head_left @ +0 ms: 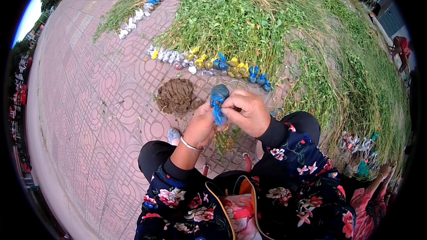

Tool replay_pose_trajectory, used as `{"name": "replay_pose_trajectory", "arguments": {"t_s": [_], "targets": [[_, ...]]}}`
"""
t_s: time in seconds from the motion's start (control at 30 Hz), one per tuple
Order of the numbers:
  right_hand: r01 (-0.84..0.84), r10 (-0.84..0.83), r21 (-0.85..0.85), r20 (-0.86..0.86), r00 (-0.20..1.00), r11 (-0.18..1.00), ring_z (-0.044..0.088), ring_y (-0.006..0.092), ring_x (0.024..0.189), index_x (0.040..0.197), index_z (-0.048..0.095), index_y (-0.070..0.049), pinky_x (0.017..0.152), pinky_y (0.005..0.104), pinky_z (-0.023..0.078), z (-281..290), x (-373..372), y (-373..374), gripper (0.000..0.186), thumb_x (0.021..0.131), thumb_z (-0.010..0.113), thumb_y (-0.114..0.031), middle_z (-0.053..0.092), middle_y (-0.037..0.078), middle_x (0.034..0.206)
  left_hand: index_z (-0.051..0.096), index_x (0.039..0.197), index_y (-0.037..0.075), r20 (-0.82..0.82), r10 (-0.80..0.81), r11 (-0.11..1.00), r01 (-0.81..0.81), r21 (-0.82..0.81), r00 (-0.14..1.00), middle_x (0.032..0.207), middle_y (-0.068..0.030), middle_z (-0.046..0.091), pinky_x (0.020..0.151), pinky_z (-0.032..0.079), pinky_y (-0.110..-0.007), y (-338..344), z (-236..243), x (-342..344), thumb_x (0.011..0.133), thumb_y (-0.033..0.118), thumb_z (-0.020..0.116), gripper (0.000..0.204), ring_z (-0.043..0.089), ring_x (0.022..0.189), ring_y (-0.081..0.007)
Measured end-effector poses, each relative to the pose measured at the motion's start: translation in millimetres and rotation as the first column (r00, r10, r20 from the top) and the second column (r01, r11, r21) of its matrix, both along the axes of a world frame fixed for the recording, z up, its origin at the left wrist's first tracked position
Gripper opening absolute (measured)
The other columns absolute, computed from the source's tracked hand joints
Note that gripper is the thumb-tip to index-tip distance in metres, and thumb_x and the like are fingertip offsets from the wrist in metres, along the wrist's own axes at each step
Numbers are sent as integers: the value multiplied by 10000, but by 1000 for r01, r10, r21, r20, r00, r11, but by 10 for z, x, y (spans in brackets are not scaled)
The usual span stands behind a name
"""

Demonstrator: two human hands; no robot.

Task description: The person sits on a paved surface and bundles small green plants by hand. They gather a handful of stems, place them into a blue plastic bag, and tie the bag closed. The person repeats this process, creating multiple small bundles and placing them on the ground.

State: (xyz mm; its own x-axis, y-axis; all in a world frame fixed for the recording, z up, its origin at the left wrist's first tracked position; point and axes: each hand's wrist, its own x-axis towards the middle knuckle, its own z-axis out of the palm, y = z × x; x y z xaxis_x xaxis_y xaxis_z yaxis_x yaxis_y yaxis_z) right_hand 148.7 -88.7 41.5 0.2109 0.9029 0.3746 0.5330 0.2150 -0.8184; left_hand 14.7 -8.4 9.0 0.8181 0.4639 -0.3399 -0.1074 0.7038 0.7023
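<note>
A small blue plastic bag, rounded and packed full at its top end, is gripped upside down in front of my knees. My left hand, with a silver bangle at the wrist, closes around the bag's gathered neck. The thumb and forefinger of my right hand pinch together at that twisted neck; a thin tie there is too small to make out. Green leafy stems hang beneath the hands, apparently from the bag. Just beyond my left hand lies a heap of wet brown mud.
Past the mud runs a row of bagged root balls in white, yellow and blue, their leafy plants spread behind. A smaller bundle lies far left on the patterned paving. Long stalks cover the right; another person's arm shows lower right.
</note>
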Motion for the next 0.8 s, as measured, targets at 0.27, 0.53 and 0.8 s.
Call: {"name": "replay_pose_trajectory", "arguments": {"t_s": [0.27, 0.53, 0.8], "targets": [[61, -57, 90, -46, 997, 994, 540, 250, 610, 784, 575, -21, 533, 309, 422, -36, -22, 8, 52, 739, 581, -47, 523, 103, 710, 530, 906, 85, 24, -23, 999, 22, 33, 999, 710, 33, 486, 481, 320, -200, -17, 69, 9, 841, 213, 523, 144, 407, 561, -53], [59, -55, 37, -94, 994, 998, 545, 230, 622, 783, 571, -9, 546, 295, 427, -18, -11, -3, 51, 747, 578, -44, 533, 103, 725, 523, 876, 88, -1, 2, 1000, -2, 30, 1000, 690, 35, 479, 488, 325, -201, -48, 140, 21, 833, 185, 525, 106, 404, 558, -47], [104, -112, -47, -203, 973, 993, 537, 211, 597, 770, 540, -24, 533, 284, 428, 38, -16, -23, 85, 736, 605, -68, 509, 89, 711, 531, 860, 92, -43, 28, 995, -24, 100, 999, 655, 35, 495, 434, 294, -184, -68, 57, 26, 837, 204, 542, 115, 388, 505, -40]]}}
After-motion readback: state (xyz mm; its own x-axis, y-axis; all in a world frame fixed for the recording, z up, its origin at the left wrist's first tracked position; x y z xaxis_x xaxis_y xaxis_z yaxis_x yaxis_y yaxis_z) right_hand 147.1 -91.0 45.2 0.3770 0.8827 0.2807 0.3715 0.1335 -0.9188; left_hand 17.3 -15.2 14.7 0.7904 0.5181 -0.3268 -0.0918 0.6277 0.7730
